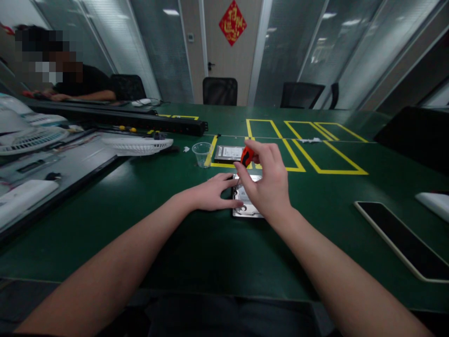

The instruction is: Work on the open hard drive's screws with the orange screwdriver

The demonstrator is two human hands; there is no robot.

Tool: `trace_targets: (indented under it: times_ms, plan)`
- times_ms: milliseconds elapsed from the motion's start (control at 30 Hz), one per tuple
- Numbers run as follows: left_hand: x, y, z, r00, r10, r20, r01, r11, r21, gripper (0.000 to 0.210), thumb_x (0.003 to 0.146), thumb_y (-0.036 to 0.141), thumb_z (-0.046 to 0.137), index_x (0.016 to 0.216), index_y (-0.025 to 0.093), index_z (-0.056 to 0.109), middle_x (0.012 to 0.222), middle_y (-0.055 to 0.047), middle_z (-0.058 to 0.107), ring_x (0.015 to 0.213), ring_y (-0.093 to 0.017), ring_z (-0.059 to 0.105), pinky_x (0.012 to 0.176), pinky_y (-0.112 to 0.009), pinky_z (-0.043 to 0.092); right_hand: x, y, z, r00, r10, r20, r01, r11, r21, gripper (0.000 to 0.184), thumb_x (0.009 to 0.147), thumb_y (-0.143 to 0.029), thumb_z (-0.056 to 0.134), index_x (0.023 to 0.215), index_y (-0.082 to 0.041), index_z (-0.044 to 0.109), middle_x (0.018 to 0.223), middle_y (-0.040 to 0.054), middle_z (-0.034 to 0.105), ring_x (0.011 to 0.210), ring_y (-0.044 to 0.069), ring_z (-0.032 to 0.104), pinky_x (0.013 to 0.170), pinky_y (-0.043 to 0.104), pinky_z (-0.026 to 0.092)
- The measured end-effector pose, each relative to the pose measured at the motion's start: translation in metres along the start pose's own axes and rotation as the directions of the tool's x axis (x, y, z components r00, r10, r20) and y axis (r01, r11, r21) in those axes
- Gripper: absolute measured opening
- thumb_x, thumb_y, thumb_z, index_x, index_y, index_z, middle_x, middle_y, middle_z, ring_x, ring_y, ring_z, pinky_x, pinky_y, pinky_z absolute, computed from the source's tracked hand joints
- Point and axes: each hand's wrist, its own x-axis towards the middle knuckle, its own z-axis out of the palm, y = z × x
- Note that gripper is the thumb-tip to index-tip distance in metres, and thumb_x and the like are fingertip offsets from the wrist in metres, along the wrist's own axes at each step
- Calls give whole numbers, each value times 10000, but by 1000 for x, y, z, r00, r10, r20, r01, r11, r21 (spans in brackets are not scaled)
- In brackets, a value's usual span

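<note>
left hand spread against the hard drive on the counter, the right hand pinches a red screwdriver over it, apparently for screw work calling for a steady twist.

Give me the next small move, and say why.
Probably a small twist of the screwdriver with the right hand: its shaft points down at the nearer hard drive, and the left hand rests on that drive's left side. Whether the tip is seated, I can't tell.
</note>
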Motion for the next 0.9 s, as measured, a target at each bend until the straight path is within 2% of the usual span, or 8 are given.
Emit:
trace_targets:
  times_ms: [100, 233, 333, 500, 633, 733, 900]
  plan:
    - [0, 1, -1, 1000, -23, 17, 23, 1000, -1, 1049, 1103, 945, 832, 1890, 272, 663, 2068, -204, 507, 1957, -530, 424, 1617, -747, 368, 1, -3, -1, 1000, 4, 14, -4, 1000, 15, 539, 1175, -187, 683, 1699, -313, 704, 1467, 130, 840, 1311, 352, 827, 1149, 593, 766]
    - [1, -1, -2, 1000, 18, 15, -18, 1000, -2, 986, 1119, 927, 830, 1893, 341, 659, 2048, -161, 552, 1949, -514, 443, 1605, -765, 385, 0, -5, 0, 1000, -4, 20, 3, 999, 34, 588, 1169, -170, 654, 1740, -309, 669, 1561, 143, 856, 1353, 362, 844, 1184, 617, 764]
    - [1, -1, -2, 1000, 14, 19, -14, 1000, 5, 994, 1121, 917, 834, 1898, 325, 654, 2049, -174, 550, 1949, -522, 443, 1605, -767, 385, 0, -5, 1, 1000, -11, 8, 11, 1000, 0, 535, 1183, -220, 684, 1712, -303, 682, 1526, 142, 849, 1353, 359, 836, 1161, 599, 766]
    - [1, -1, 0, 1000, -12, 2, 12, 1000, 7, 991, 1107, 937, 836, 1866, 317, 690, 2055, -181, 535, 1954, -522, 440, 1616, -727, 378, 2, -4, -2, 1000, -4, -15, 4, 1000, -24, 452, 1185, -259, 744, 1636, -294, 746, 1377, 122, 818, 1231, 333, 818, 1065, 552, 773]
    - [0, -1, -1, 1000, -3, 9, 3, 1000, -5, 1001, 1112, 943, 827, 1889, 331, 666, 2061, -178, 529, 1947, -528, 445, 1601, -769, 388, 1, -6, -2, 1000, 16, 16, -16, 1000, 5, 536, 1177, -202, 677, 1702, -305, 710, 1498, 143, 856, 1334, 367, 835, 1160, 625, 765]
    - [0, 0, -2, 1000, 12, 17, -12, 1000, -6, 986, 1121, 925, 831, 1897, 341, 656, 2058, -164, 540, 1946, -513, 449, 1608, -756, 380, 0, -6, 0, 1000, 15, 20, -15, 999, 28, 614, 1156, -174, 654, 1755, -311, 666, 1561, 148, 861, 1383, 378, 843, 1194, 647, 761]
    - [0, 2, -2, 1000, 4, 11, -4, 1000, 9, 990, 1115, 922, 834, 1882, 318, 669, 2044, -173, 555, 1948, -509, 448, 1620, -735, 364, 0, -4, 1, 1000, 4, 5, -4, 1000, -6, 528, 1182, -224, 689, 1704, -302, 694, 1518, 156, 832, 1375, 370, 821, 1160, 614, 755]
